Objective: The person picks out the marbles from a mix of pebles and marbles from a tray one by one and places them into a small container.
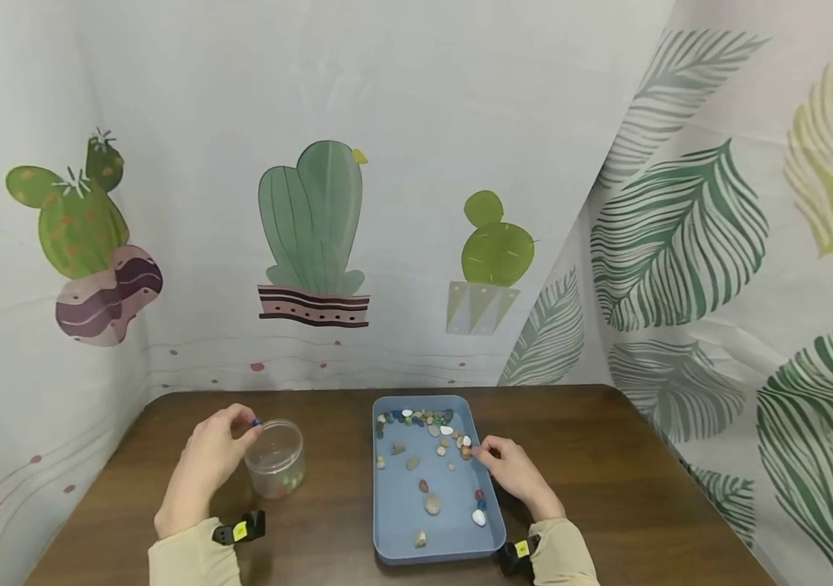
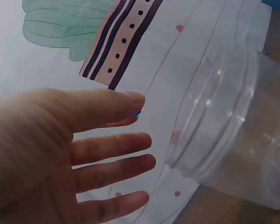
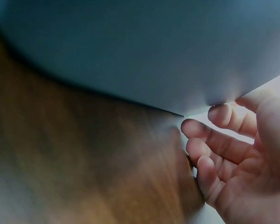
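Thumb and index finger of my left hand pinch a small blue stone, held just over the rim of a clear plastic jar. The other fingers stick out loosely apart in the left wrist view. Through the jar's wall a few green and reddish pieces show at the bottom. My right hand holds the right rim of a blue tray, thumb over the edge and index finger at the outer wall. Its remaining fingers curl loosely below.
Several coloured pebbles lie bunched at the tray's far end, with others scattered across its floor, among them a large beige pebble and a white one. The brown wooden table ends at a patterned cloth backdrop.
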Action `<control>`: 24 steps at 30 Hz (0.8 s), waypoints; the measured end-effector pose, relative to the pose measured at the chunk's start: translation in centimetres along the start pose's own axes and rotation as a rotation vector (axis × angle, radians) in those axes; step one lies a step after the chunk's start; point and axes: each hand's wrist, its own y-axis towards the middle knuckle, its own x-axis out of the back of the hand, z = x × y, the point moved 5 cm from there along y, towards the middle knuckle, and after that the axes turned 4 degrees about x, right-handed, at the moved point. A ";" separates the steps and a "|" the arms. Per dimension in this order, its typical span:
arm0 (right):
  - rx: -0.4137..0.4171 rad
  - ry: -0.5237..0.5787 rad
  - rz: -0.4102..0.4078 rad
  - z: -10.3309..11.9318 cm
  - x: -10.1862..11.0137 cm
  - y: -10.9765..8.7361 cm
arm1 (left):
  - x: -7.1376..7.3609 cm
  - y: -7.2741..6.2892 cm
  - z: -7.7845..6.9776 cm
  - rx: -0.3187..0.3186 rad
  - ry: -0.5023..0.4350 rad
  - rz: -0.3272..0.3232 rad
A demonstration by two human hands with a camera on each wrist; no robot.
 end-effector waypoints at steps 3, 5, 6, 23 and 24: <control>-0.005 0.006 0.000 0.0 0.0 0.0 | -0.2 0.1 0.2 -0.016 -0.005 0.015; -0.009 0.004 -0.002 0.0 -0.1 -0.1 | -0.3 0.2 0.4 -0.023 -0.008 0.018; -0.007 0.003 -0.002 0.1 -0.1 -0.1 | -0.4 0.2 0.4 -0.025 -0.008 0.017; -0.008 -0.020 -0.014 0.4 0.0 0.0 | -2.2 0.4 1.5 0.031 -0.043 0.172; -0.008 -0.020 -0.014 0.4 0.0 0.0 | -2.3 0.4 1.5 0.031 -0.043 0.175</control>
